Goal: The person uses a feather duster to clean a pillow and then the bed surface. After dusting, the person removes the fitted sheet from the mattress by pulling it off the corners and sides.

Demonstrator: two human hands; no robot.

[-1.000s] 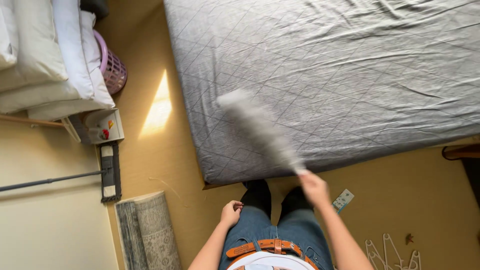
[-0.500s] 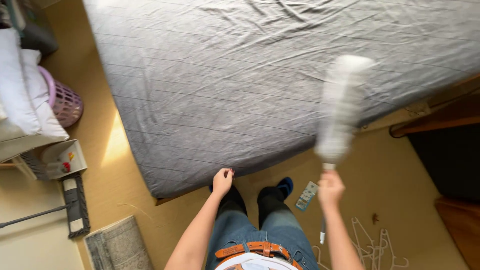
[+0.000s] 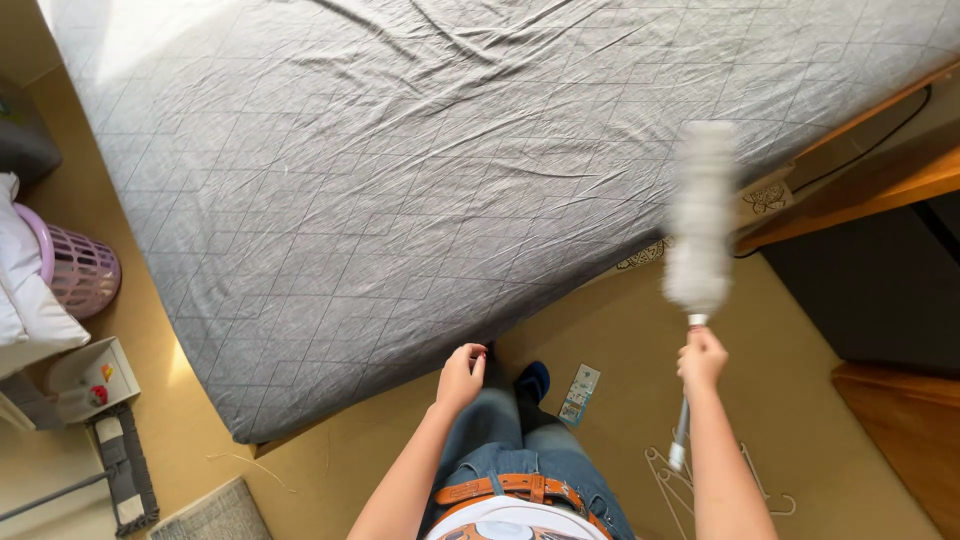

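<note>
The duster (image 3: 700, 215) head is blurred, raised over the edge of the grey mattress (image 3: 400, 180); right hand (image 3: 702, 358) clenched around its handle. Left hand (image 3: 462, 377) hangs loosely curled, empty. Pink basket (image 3: 80, 270) partly hidden by pillows

Tan floor (image 3: 640, 330), grey quilted mattress (image 3: 400, 170), wooden furniture (image 3: 880, 180) at right, pink laundry basket (image 3: 85, 270), sunlight on upper-left corner.

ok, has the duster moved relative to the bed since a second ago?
Yes. The duster in the right hand has swung rightwards from the bed corner toward the wooden furniture.
</note>
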